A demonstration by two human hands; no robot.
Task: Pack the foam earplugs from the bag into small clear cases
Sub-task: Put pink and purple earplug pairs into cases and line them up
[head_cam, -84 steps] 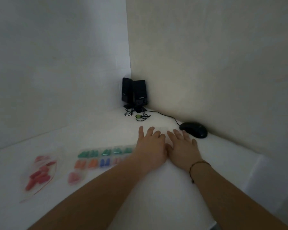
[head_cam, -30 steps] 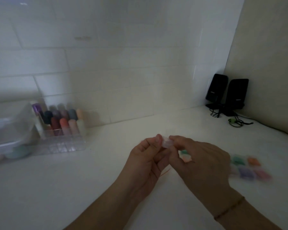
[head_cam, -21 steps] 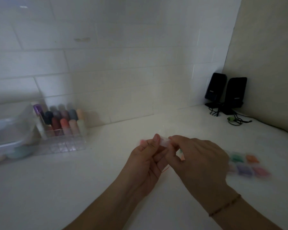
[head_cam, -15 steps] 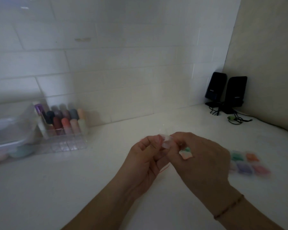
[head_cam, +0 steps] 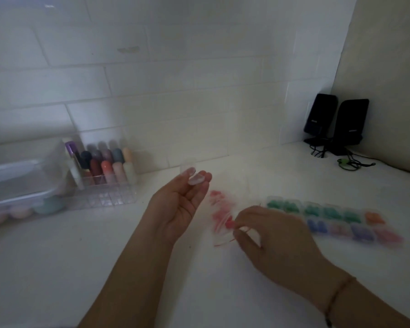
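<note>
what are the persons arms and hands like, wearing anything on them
Both forearms are bare, with no sleeves in view. The left hand shows no ring, watch or glove. The right hand is likewise ungloved, and its wrist carries a thin cord-like bracelet, reddish-brown with a small dark piece hanging near the frame's bottom edge. The dim, blurred picture hides finer marks.

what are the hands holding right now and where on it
The left hand holds a small clear case at its fingertips. The right hand pinches a red earplug at the bag.
</note>
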